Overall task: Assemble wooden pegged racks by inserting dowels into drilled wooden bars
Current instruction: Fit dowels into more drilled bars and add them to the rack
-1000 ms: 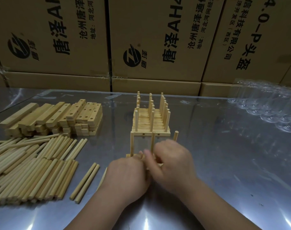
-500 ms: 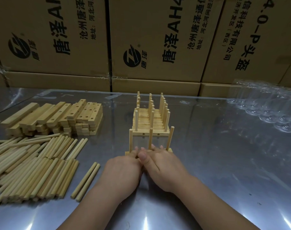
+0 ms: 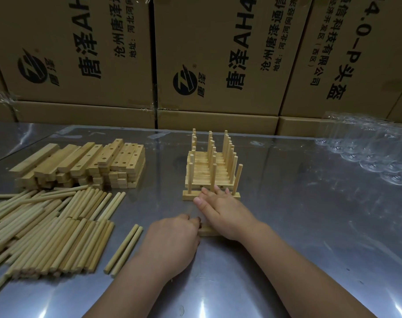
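Head view: the right hand [image 3: 223,210] lies flat with straight, unclenched fingers [image 3: 209,191], their tips touching the near bar of a freshly pegged rack [image 3: 188,195], whose three dowels stand upright just in front of the row of finished racks [image 3: 206,159]. The left hand [image 3: 172,242] has its fingers curled by the end of a spare bar [image 3: 206,231] that lies partly under the right wrist; I cannot tell whether it grasps that bar or only touches it. The pieces look light, stiff and dry, so the rack should slide easily on the shiny steel table [image 3: 298,237] and could tip if pushed high on a dowel; the low bar looks the safest place to hold, at both ends. The drilled bars [image 3: 117,159] are piled at the far left, with loose dowels [image 3: 57,226] spread before them and two stray dowels [image 3: 124,249] beside the left forearm. Open tabletop lies right of the racks, until the clear glassware [image 3: 378,154] at the far right; cardboard boxes [image 3: 218,53] wall off the back edge
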